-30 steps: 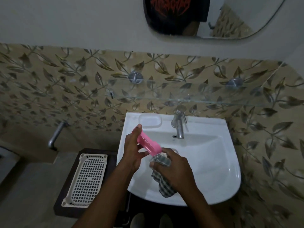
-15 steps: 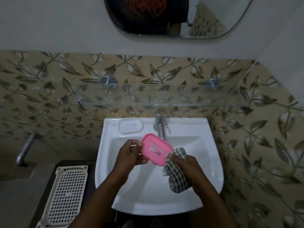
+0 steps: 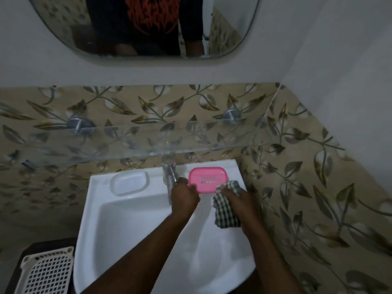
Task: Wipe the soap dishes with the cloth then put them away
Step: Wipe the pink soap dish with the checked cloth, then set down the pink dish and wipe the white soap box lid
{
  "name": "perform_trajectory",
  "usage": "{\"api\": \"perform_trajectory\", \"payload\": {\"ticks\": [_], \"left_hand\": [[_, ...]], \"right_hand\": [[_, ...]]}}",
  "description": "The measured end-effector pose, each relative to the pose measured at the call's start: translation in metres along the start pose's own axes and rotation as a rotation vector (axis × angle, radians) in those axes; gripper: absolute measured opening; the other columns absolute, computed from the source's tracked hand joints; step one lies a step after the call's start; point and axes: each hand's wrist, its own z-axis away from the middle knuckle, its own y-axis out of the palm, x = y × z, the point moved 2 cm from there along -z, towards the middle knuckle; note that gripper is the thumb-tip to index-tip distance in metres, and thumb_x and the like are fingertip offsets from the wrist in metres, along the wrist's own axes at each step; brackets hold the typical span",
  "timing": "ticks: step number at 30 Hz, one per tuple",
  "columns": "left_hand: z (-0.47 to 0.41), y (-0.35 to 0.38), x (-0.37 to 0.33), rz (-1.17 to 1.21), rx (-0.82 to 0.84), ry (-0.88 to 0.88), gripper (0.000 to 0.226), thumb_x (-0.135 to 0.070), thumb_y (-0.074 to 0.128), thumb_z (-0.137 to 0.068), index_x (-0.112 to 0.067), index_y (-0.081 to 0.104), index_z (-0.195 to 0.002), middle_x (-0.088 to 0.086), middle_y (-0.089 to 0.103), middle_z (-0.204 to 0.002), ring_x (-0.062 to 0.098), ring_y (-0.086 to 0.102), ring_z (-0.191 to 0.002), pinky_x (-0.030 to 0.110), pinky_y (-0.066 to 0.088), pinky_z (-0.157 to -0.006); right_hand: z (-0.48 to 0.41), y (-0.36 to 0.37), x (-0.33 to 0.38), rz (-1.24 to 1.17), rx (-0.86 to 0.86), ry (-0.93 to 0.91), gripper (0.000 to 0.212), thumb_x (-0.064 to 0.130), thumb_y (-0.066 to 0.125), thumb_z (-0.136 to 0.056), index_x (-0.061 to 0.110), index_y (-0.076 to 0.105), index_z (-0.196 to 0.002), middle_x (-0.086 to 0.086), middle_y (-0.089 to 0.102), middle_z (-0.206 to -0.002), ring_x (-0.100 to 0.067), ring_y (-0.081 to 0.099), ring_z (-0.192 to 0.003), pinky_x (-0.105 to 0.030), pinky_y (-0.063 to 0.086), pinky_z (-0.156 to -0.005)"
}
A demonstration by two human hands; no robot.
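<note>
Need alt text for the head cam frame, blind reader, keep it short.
Two bare hands hold a pink plastic soap dish at the back right corner of a white ceramic sink, right of the chrome tap: left hand at its left edge, right hand gripping a green checked cloth. A white perforated basket sits lower left.

— What's around, off-task?
— White sink (image 3: pixel 127 225), chrome tap (image 3: pixel 169 172) at its twelve o'clock, glass shelf (image 3: pixel 127 149) above.
— Higher?
— Mirror (image 3: pixel 63 28) (a dark shirt reflected). White perforated basket (image 3: pixel 45 272) at the sink's eight o'clock.
</note>
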Motion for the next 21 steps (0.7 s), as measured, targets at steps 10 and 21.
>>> {"api": "perform_trajectory", "payload": {"ticks": [10,21], "left_hand": [[-0.060,0.048,0.017,-0.378,0.076,-0.003,0.020,-0.007,0.064,-0.084,-0.003,0.063,-0.103,0.012,0.070,-0.104,0.029,0.069,-0.092,0.030,0.054,-0.075],[-0.062,0.061,0.009,-0.393,0.175,-0.124,0.028,-0.012,0.060,-0.088,-0.005,0.053,-0.114,0.009,0.070,-0.109,0.024,0.071,-0.082,0.021,0.045,-0.050]], "right_hand": [[-0.058,0.014,0.011,0.107,0.008,0.040,0.040,0.052,0.071,-0.074,0.019,0.068,-0.097,-0.004,0.074,-0.088,-0.021,0.072,-0.078,-0.039,0.058,-0.083],[-0.080,0.011,0.001,0.105,0.028,0.063,0.033,0.043,0.071,-0.081,0.015,0.069,-0.099,-0.006,0.074,-0.084,-0.024,0.072,-0.074,-0.038,0.058,-0.078]]}}
